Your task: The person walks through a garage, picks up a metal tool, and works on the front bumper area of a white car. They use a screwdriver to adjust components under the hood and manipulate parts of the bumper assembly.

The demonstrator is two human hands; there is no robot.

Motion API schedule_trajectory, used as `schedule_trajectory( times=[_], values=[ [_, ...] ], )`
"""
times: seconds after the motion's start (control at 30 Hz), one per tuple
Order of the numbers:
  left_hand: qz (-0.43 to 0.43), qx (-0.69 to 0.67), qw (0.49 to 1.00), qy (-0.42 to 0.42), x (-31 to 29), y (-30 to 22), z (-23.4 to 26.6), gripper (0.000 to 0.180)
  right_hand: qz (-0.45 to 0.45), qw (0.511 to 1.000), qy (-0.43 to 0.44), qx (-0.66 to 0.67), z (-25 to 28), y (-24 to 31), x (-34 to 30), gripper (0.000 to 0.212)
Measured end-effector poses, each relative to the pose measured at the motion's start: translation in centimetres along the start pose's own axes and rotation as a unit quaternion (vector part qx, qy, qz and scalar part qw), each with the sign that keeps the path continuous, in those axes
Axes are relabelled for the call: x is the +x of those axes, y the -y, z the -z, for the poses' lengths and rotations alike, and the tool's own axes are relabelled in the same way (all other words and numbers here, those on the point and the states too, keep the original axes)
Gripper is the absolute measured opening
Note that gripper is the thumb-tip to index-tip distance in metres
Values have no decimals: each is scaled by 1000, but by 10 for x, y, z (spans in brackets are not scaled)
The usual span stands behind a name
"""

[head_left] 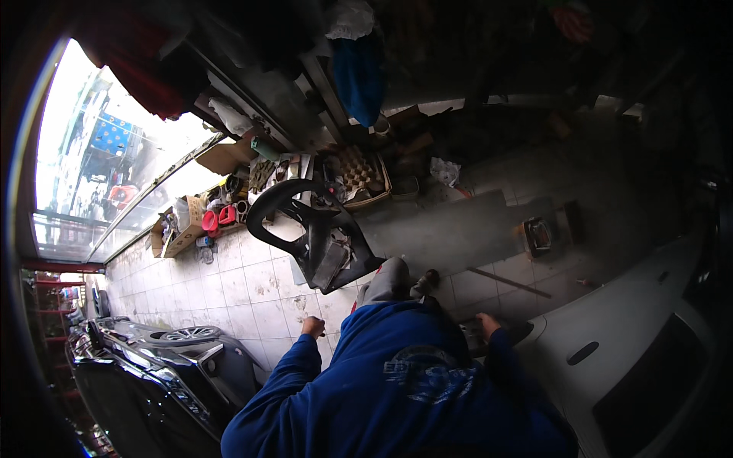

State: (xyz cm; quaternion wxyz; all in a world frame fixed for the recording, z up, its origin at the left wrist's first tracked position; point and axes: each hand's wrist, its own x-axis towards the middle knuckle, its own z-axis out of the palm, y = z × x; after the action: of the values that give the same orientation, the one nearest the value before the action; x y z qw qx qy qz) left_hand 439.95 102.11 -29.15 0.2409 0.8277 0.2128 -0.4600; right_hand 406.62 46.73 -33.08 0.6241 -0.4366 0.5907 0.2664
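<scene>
My left hand (312, 327) hangs beside my blue sweatshirt, over the pale tiled floor. Its fingers are curled in, and nothing shows in them. My right hand (487, 324) is on my other side, nearest a dark side mirror (519, 333) on a white car. Its fingers are in shadow, so their state and any contact with the mirror are unclear. In front of my legs stands a large black plastic piece (324, 221) with a ring-shaped frame, perhaps a chair. Neither hand touches it.
A black car (160, 366) stands at left, the white car (603, 343) at right. Along the far side are a cardboard box (177, 237), red cups (218, 219) and a tray (363, 172) of small parts. A long thin bar (508, 282) and a small box (537, 236) lie on the floor.
</scene>
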Motion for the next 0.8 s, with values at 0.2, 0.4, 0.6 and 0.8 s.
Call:
schedule_trajectory(
  times=[0.2,0.4,0.6,0.8],
  values=[
    [55,4,994,92,-32,3,-23,23,17,998,26,-63,-33,144,-3,63],
    [-147,-61,986,51,18,-117,-23,26,64,994,57,-70,-87,230,1,55],
    [-238,-193,951,44,54,-234,41,26,87,976,39,-195,-99,248,29,52],
    [-212,-168,961,52,71,-303,74,28,202,966,-93,-133,-72,248,69,57]
  ],
)
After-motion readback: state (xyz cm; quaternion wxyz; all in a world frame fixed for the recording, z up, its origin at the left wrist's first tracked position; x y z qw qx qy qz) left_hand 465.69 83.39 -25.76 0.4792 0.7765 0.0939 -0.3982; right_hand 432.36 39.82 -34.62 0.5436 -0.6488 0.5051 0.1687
